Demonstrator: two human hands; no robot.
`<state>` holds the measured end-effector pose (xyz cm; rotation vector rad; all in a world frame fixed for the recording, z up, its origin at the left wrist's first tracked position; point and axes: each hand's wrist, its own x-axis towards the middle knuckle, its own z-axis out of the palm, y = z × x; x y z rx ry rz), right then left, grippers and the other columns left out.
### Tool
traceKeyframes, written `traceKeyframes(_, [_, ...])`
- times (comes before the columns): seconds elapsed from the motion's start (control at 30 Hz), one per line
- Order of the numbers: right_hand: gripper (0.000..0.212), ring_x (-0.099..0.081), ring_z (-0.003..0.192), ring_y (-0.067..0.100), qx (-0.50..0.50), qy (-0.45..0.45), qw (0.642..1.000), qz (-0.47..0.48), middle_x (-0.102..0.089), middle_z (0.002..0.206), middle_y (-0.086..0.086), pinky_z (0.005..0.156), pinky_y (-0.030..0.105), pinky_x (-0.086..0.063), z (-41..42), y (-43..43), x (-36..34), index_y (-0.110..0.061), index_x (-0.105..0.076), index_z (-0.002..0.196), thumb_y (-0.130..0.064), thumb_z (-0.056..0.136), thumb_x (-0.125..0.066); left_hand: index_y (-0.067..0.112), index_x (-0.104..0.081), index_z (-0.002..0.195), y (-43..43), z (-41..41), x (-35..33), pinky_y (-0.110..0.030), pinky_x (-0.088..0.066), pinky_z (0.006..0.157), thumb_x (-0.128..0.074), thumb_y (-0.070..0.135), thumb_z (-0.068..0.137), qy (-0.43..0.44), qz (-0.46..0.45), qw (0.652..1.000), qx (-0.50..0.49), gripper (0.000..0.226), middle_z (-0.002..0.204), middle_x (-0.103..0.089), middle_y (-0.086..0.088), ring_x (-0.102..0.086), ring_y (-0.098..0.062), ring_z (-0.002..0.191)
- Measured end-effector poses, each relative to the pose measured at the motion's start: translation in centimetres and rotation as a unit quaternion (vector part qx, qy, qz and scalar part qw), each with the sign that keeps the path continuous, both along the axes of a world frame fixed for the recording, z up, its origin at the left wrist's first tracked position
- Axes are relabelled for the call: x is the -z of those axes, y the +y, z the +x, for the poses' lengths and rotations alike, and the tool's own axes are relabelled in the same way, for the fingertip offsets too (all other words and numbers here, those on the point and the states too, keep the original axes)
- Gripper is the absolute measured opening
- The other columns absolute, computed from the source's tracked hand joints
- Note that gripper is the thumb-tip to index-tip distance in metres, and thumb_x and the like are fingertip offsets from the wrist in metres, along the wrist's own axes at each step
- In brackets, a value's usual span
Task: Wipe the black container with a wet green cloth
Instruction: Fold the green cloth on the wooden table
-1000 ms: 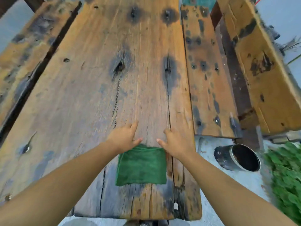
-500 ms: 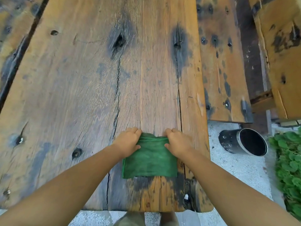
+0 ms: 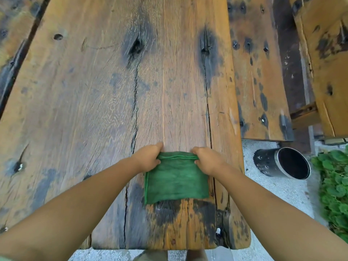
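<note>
A folded green cloth [image 3: 176, 180] lies flat near the front edge of a weathered wooden table [image 3: 113, 91]. My left hand [image 3: 148, 157] pinches its far left corner and my right hand [image 3: 207, 160] pinches its far right corner, with the far edge slightly lifted into a ridge. The black container [image 3: 281, 162] lies on its side on the concrete ground to the right of the table, its open mouth facing right and toward me. Neither hand is near the container.
A second stained wooden plank [image 3: 258, 72] runs along the table's right side, and a wooden bench [image 3: 327, 72] sits farther right. Green leafy plants [image 3: 335, 189] grow at the right edge. Grey concrete ground [image 3: 278, 193] lies beside the table.
My hands went from resting flat at the cloth's far corners to gripping them with curled fingers. The cloth's far edge has bunched up. The view has shifted forward and down.
</note>
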<state>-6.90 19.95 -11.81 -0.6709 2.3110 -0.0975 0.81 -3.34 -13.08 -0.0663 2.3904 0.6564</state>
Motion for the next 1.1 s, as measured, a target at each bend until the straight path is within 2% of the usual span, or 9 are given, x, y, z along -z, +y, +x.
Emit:
traceKeyframes(0.1, [0.025,-0.067,0.099,0.032,0.011,0.013,1.0,-0.015,-0.07,0.112,0.01,0.082,0.044,-0.058,-0.8,-0.3,-0.1,-0.013,-0.06,0.12,-0.012,0.096,-0.057,0.008,-0.057,0.113,-0.5,-1.1,-0.1,-0.036,-0.048,0.075,-0.064,0.01,0.092,-0.004,0.0,1.0,-0.011,0.022,0.105,-0.065,-0.009,-0.061,-0.029,0.095])
traceKeyframes(0.2, [0.027,-0.066,0.101,0.033,0.02,0.02,0.999,-0.021,-0.07,0.113,0.012,0.083,0.044,-0.057,-0.8,-0.3,0.0,-0.012,-0.061,0.123,-0.011,0.096,-0.056,0.006,-0.066,0.113,-0.4,-1.1,0.0,-0.037,-0.05,0.08,-0.064,0.009,0.091,-0.01,-0.014,1.0,0.009,0.022,0.111,-0.069,-0.014,-0.063,-0.031,0.1])
traceKeyframes(0.33, [0.027,-0.067,0.1,0.034,0.031,0.017,0.999,-0.018,-0.07,0.112,0.013,0.083,0.045,-0.058,-0.4,-0.3,0.3,-0.011,-0.061,0.123,-0.009,0.097,-0.055,0.008,-0.059,0.117,0.3,-0.1,0.4,-0.038,-0.047,0.084,-0.071,0.015,0.089,0.002,-0.027,1.0,0.01,0.031,0.114,-0.059,-0.012,-0.058,-0.03,0.103])
traceKeyframes(0.5, [0.034,-0.063,0.106,0.032,0.05,0.039,0.998,-0.023,-0.062,0.121,0.012,0.085,0.044,-0.057,0.4,-0.1,0.2,-0.012,-0.054,0.13,-0.011,0.096,-0.058,0.011,-0.052,0.123,0.7,1.3,0.7,-0.048,-0.054,0.088,-0.067,0.012,0.09,0.043,-0.043,0.996,-0.063,0.035,0.122,-0.058,-0.013,-0.062,-0.035,0.105])
traceKeyframes(0.67, [0.043,-0.049,0.119,0.028,0.082,0.089,0.991,-0.058,-0.048,0.13,0.009,0.094,0.043,-0.052,2.0,1.0,0.0,-0.016,-0.047,0.133,-0.014,0.093,-0.064,0.013,-0.045,0.128,0.5,2.9,0.1,-0.047,-0.056,0.074,-0.063,0.009,0.092,0.077,-0.067,0.988,-0.114,0.04,0.124,-0.049,-0.012,-0.062,-0.034,0.095])
traceKeyframes(0.8, [0.039,-0.049,0.122,0.025,0.088,0.113,0.985,-0.099,-0.05,0.131,0.006,0.101,0.042,-0.049,3.2,2.1,-0.6,-0.014,-0.053,0.133,-0.017,0.095,-0.064,0.007,-0.048,0.13,0.6,4.9,-1.0,-0.046,-0.056,0.066,-0.062,0.001,0.089,0.143,-0.078,0.974,-0.155,0.044,0.13,-0.043,-0.016,-0.058,-0.035,0.098])
traceKeyframes(0.9, [0.03,-0.058,0.111,0.021,0.065,0.083,0.988,-0.115,-0.057,0.123,0.001,0.094,0.038,-0.052,4.6,2.8,-0.6,-0.016,-0.058,0.125,-0.02,0.096,-0.064,0.0,-0.056,0.125,1.7,6.9,-1.4,-0.047,-0.053,0.081,-0.067,-0.001,0.084,0.179,-0.107,0.971,-0.115,0.042,0.133,-0.048,-0.021,-0.056,-0.041,0.108])
traceKeyframes(0.97, [0.023,-0.059,0.104,0.019,0.037,0.068,0.991,-0.11,-0.058,0.116,0.0,0.088,0.035,-0.053,5.7,3.3,-0.4,-0.017,-0.059,0.118,-0.022,0.096,-0.063,0.0,-0.06,0.122,2.9,8.5,-1.1,-0.046,-0.051,0.09,-0.069,0.004,0.085,0.171,-0.094,0.977,-0.089,0.038,0.129,-0.053,-0.018,-0.055,-0.038,0.111])
traceKeyframes(1.1, [0.018,-0.057,0.098,0.02,0.005,0.063,0.994,-0.085,-0.056,0.108,0.0,0.079,0.033,-0.05,7.6,4.4,0.2,-0.017,-0.057,0.108,-0.027,0.096,-0.064,0.007,-0.06,0.122,5.0,11.5,-0.3,-0.037,-0.051,0.087,-0.068,0.021,0.092,0.149,-0.07,0.986,-0.033,0.034,0.12,-0.056,-0.009,-0.056,-0.027,0.105])
